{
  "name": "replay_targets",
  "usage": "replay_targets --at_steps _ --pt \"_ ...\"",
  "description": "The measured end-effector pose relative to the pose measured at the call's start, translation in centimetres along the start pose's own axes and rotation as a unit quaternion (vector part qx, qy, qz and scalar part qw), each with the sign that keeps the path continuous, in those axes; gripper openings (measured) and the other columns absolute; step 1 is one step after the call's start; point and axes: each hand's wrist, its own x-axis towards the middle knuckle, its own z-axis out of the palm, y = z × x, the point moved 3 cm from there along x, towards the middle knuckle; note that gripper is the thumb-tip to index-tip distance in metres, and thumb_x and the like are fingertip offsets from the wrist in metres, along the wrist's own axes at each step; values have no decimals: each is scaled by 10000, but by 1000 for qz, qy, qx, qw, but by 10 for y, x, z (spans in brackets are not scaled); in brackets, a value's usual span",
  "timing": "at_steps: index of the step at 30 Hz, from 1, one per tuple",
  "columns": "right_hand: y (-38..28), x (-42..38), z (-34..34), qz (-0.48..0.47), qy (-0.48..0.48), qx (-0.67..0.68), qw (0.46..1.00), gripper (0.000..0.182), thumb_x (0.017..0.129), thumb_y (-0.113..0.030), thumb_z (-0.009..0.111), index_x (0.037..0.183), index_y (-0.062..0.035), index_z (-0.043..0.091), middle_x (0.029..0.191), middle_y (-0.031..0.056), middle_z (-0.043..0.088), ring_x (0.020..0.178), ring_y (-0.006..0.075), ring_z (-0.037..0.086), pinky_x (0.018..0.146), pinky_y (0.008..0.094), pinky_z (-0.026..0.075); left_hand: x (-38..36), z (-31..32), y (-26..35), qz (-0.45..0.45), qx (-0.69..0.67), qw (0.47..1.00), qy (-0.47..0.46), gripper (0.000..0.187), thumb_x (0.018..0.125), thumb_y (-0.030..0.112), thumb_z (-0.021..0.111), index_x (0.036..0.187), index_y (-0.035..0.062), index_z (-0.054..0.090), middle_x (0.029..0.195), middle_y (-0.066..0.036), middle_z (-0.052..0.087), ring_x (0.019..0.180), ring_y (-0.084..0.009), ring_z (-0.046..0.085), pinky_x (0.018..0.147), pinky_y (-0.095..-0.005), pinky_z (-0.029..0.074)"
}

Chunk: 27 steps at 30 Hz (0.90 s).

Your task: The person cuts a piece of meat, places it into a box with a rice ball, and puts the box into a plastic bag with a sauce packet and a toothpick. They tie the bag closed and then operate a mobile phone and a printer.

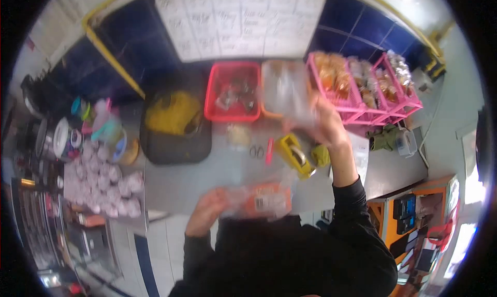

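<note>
The clear plastic bag [290,92] is up in the air over the far half of the desk [228,175], lifted by the right hand [323,123], whose fingers are closed on its lower right edge. It is blurred, so I cannot make out what, if anything, is inside. It hangs in front of the red basket [233,92] and an orange-rimmed container behind it.

Closer to the body, the left hand [209,209] grips one end of an orange packet [264,199] wrapped in clear film, with a white label on its face. The fingers are curled around the wrapping; the packet is held just above the near edge of the desk.

Both arms wear black sleeves.

On the desk between the two hands lie a yellow tape dispenser [295,154], a pair of scissors [256,152] and a thin red pen-like object [269,151] just beside it. To the left sits a dark tray [176,141] with a yellow heap on it. Further left is a cluster of small pale pink wrapped pieces [108,183], and behind those some coloured tubs and lids. At the far right, pink wire baskets [362,87] hold packed golden-brown snacks. White sheets of handwriting [238,20] hang on the blue tiled wall.
</note>
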Motion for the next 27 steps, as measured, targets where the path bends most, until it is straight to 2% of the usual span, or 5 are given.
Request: replay_targets --at_steps 4,8,11,24,27 --pt "78 -32 59 233 -446 -226 834 163 961 -146 609 1060 -17 609 1039 162 665 1047 276 657 868 454 511 -3 6 -1 18 -91 996 18 97 924 62 582 1004 8 588 1163 -127 670 1111 -217 627 940 -352 504" --pt "187 -102 19 221 -276 -552 755 175 901 -104 623 1056 -22 631 1020 156 674 1022 282 665 855 422 510 -12 8 -3 5 -140 990 3 64 932 70 584 973 24 569 1212 -221 657 992 -322 689 903 -424 544" --pt "192 -118 22 78 -187 -895 397 203 857 -97 599 1048 -41 639 963 107 686 912 260 698 738 419 550 -13 18 -3 -28 -118 993 -6 82 954 97 593 974 23 565 1159 -227 677 934 -338 719 845 -438 574" --pt "110 -122 31 -42 -185 -841 507 545 886 -164 647 1397 -44 500 977 131 721 779 276 731 593 397 559 -10 22 6 -35 -62 997 -16 62 954 81 579 970 24 564 1140 -164 662 982 -293 702 805 -405 583" --pt "80 -122 47 202 -200 -797 533 506 869 -210 696 1323 -35 557 1058 133 692 828 263 728 622 385 557 -10 12 0 -30 -56 998 -14 64 947 80 581 959 17 571 1235 -163 630 979 -265 680 814 -402 579"
